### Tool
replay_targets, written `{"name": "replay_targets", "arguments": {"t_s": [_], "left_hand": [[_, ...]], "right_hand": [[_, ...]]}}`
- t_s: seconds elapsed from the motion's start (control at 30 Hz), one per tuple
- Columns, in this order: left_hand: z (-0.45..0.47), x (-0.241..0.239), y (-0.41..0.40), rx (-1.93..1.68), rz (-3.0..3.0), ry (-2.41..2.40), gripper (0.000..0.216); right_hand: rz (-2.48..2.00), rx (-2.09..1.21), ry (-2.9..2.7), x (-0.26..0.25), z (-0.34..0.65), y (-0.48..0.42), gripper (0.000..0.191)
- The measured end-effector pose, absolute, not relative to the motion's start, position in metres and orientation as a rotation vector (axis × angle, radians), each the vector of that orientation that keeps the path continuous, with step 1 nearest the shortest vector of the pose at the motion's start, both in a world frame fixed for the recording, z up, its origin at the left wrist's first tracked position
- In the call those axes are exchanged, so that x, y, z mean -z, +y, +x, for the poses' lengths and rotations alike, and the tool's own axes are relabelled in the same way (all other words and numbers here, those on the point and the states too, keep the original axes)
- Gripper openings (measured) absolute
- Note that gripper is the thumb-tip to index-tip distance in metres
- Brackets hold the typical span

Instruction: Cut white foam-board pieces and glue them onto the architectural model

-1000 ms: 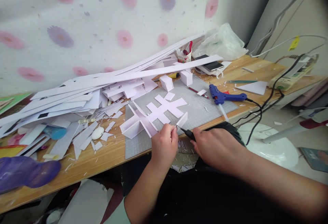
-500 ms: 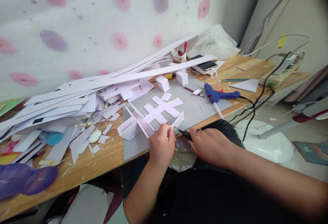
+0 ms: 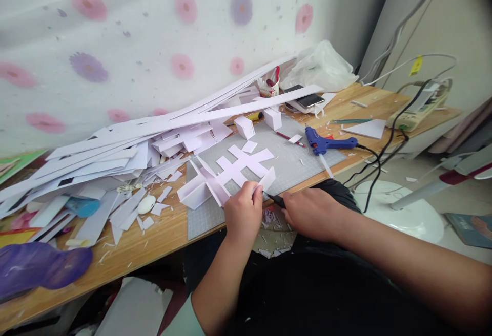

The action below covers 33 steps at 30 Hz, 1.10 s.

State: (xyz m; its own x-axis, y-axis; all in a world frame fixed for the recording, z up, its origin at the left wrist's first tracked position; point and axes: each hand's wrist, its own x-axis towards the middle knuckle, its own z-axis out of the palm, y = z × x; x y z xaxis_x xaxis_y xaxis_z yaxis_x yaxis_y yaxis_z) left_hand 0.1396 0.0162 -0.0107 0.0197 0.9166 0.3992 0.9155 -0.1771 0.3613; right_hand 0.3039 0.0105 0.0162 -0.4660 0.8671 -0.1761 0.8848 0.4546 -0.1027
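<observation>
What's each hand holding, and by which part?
Left hand pinches a white piece by its near end; right hand grips a black tool by its handle.

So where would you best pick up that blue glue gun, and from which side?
Probably by the handle of the glue gun, coming from above and the near right. The handle is slim and points right, away from the body. The white glue stick juts toward the near edge and the black cable leaves the handle's end, so avoid both.
</observation>
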Motion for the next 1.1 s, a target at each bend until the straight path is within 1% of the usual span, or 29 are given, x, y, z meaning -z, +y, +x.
{"name": "replay_targets", "arguments": {"t_s": [0.43,0.83,1.1], "left_hand": [[0.141,0.01,0.015,-0.769,2.251,2.083,0.02],[0.141,0.01,0.015,-0.781,2.234,2.087,0.018],[0.142,0.01,0.016,-0.827,2.221,2.065,0.018]], "right_hand": [[1.527,0.321,2.574,-0.024,0.302,0.013,0.029],[1.508,0.369,2.54,-0.03,0.301,0.016,0.031],[1.524,0.414,2.536,-0.025,0.298,0.018,0.031]]}}
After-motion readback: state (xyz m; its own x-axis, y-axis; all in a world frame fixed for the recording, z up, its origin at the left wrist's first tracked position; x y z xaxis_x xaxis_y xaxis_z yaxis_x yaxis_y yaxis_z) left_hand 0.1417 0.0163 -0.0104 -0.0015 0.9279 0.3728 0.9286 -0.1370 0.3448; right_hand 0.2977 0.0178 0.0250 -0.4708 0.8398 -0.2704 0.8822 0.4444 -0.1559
